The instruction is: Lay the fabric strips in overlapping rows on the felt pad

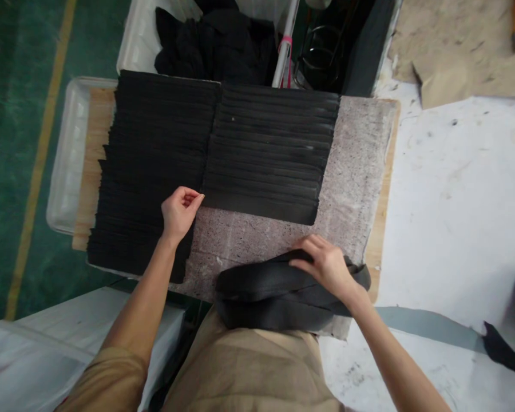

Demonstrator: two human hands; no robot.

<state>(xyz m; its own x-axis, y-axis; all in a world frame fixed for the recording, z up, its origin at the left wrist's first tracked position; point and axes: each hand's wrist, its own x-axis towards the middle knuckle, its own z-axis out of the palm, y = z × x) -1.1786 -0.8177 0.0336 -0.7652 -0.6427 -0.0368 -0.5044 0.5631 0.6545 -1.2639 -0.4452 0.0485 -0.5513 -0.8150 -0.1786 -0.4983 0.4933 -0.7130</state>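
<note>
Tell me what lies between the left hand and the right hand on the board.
In the head view, only bare speckled grey felt board lies between left hand and right hand, which rests on a bundle of black strips.

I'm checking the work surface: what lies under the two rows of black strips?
A speckled grey mat shows beside and below the black strips, on a wooden board. How far the mat reaches beneath the strips is hidden.

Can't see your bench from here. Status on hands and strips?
Left hand pinching corner of nearest laid black strip. Right hand resting on loose strip bundle. Nothing between them.
</note>
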